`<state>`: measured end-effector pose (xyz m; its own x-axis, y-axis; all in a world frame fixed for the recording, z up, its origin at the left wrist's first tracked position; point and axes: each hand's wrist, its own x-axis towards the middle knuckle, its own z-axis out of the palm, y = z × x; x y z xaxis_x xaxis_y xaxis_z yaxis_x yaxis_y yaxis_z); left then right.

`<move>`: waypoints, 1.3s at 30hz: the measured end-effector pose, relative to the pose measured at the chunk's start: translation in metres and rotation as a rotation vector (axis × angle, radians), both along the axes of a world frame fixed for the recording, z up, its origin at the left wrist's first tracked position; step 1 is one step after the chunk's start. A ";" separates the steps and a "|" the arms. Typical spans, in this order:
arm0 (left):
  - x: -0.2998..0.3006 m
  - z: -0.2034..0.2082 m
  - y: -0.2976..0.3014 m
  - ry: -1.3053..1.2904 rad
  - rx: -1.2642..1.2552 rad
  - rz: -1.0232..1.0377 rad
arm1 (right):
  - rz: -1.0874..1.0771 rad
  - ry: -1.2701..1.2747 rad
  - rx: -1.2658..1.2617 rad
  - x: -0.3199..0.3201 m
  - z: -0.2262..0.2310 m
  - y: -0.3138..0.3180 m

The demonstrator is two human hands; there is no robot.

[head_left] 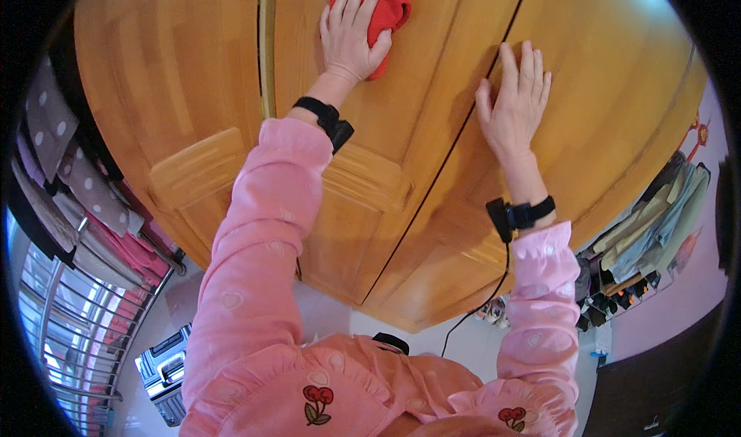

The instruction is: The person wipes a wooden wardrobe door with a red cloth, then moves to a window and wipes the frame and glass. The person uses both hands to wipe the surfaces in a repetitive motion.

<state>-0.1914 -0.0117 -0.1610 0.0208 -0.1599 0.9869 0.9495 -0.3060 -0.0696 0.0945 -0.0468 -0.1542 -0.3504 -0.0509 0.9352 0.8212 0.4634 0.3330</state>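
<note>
A red cloth [390, 9] lies bunched against a tall wooden wardrobe door [340, 20]. My left hand [351, 40] holds it there from above, fingers stretched over the cloth and the thumb along its side. On the wooden door [594, 90] to the right, my right hand [515, 105] rests with its palm down and fingers extended, holding nothing. The dark gap between the two doors runs just left of its thumb. Both my arms reach up in pink sleeves, with a black strap device on each wrist.
Clothes hang on a rail [85, 244] at the left, near a barred window [85, 321]. A silver suitcase [164, 375] stands on the floor below. More clothes [656, 221] hang at the right, above shoes. A black cable [494, 290] dangles from my right wrist.
</note>
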 end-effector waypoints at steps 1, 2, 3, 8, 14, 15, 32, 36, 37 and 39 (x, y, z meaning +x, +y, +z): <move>-0.004 -0.003 0.003 -0.039 0.031 -0.030 | -0.004 -0.002 -0.013 -0.010 0.000 -0.008; -0.005 -0.009 0.005 -0.053 -0.022 0.014 | 0.136 -0.089 0.037 -0.023 -0.002 -0.017; -0.007 -0.012 0.007 -0.072 -0.050 0.030 | 0.182 -0.243 -0.027 -0.038 -0.003 -0.026; -0.012 -0.017 0.005 -0.068 -0.176 0.075 | 0.567 -0.248 -0.273 -0.149 0.001 -0.033; -0.051 -0.018 -0.015 0.071 -0.242 -0.342 | 0.352 -0.161 -0.086 -0.189 0.015 -0.002; -0.058 -0.021 -0.016 0.070 -0.253 -0.452 | 0.299 -0.159 -0.080 -0.190 0.014 0.002; -0.124 -0.053 -0.009 0.065 -0.340 -0.096 | 0.064 -0.393 -0.213 -0.171 -0.118 0.000; -0.114 -0.057 -0.010 -0.005 -0.355 -0.102 | 0.062 -0.465 -0.314 -0.126 -0.180 -0.013; -0.109 -0.059 -0.009 -0.022 -0.329 -0.087 | 0.062 -0.456 -0.354 -0.114 -0.191 -0.017; -0.098 -0.064 -0.007 -0.055 -0.285 -0.062 | 0.020 -0.419 -0.409 -0.092 -0.209 -0.026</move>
